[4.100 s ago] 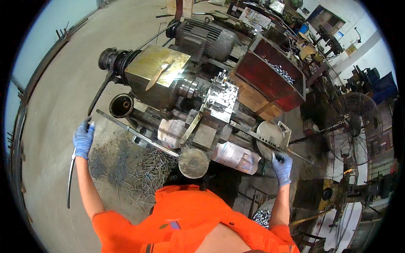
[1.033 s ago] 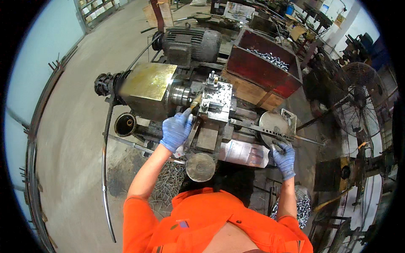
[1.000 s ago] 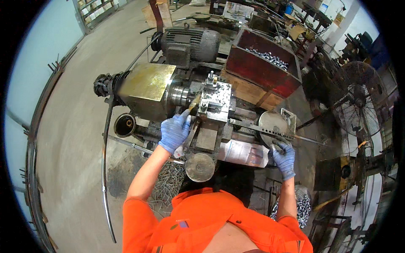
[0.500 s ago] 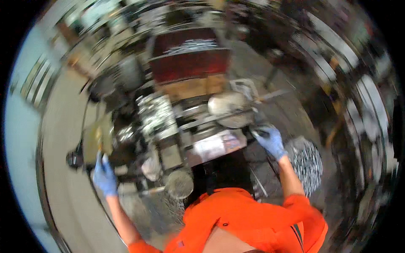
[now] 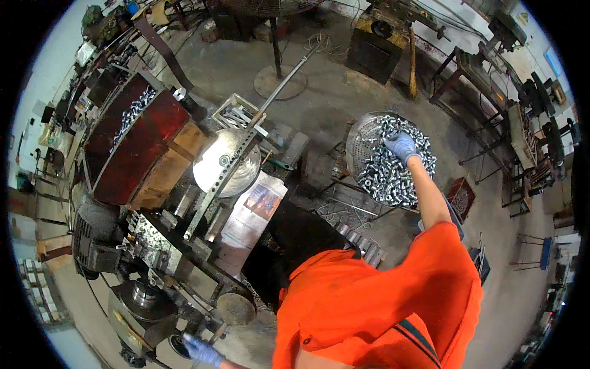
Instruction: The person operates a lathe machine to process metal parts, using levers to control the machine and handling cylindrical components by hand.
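My right hand [image 5: 401, 146], in a blue glove, is over a heap of shiny metal sleeves [image 5: 393, 175] in a round perforated tray [image 5: 357, 146]. Its fingers curl down among the pieces. What they close on is hidden. My left hand [image 5: 203, 352], also gloved in blue, is low in the picture with its fingertips at the rim of a dark round part [image 5: 178, 345]. Whether they grip it does not show. A yellow-handled brush [image 5: 127, 323] lies on a greenish tray beside a machine, left of that hand.
A long metal bar [image 5: 279, 91] slants over a large pale disc [image 5: 212, 161]. Printed paper [image 5: 253, 212] lies before it. A red bin [image 5: 141, 132] with metal parts stands at the left. Beyond are a stand fan [image 5: 275, 40] and a broom [image 5: 412, 67].
My view has turned to the right. My right hand has moved from the machine to the heap of sleeves. My left hand has left the yellow-handled brush and is now by the dark round part.
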Tool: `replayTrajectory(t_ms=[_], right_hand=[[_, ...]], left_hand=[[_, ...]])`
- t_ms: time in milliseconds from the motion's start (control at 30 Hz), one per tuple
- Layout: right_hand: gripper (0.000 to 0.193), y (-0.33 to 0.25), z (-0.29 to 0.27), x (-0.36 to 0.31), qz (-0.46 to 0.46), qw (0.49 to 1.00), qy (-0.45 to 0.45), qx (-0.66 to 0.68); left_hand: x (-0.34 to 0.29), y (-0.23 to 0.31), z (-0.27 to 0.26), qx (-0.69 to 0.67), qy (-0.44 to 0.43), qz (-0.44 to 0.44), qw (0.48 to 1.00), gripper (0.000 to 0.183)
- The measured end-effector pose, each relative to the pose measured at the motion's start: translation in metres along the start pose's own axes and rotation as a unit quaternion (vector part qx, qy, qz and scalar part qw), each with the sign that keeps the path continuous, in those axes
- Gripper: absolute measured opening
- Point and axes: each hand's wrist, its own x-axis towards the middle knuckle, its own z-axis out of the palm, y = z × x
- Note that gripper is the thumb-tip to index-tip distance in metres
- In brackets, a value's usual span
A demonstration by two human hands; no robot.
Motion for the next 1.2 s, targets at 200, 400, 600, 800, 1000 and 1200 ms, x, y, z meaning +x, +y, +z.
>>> replayTrajectory(t_ms=[200,400,600,800,1000,1200], right_hand=[[0.060,-0.005,0.013,0.034,-0.055,0.987,-0.056,-0.142],[0.053,-0.010,0.033,0.056,-0.115,0.962,-0.102,-0.226],[0.047,-0.022,0.025,0.067,-0.127,0.941,-0.168,-0.263],[0.052,-0.005,0.047,0.087,-0.122,0.938,-0.141,-0.293],[0.059,-0.045,0.024,0.061,-0.094,0.964,-0.138,-0.205],[0.040,-0.048,0.058,0.012,-0.110,0.909,-0.066,0.398]], left_hand=[[-0.003,0.027,0.015,-0.072,-0.018,-0.028,0.997,0.041],[-0.003,0.020,0.021,-0.085,-0.040,-0.052,0.994,0.042],[0.001,0.008,0.020,-0.058,-0.035,-0.034,0.997,0.042],[-0.001,0.018,0.028,-0.049,-0.006,0.001,0.999,0.039],[-0.003,0.018,0.024,-0.019,-0.001,0.071,0.997,0.035],[0.001,0.014,0.024,0.044,0.014,0.079,0.996,0.034]])
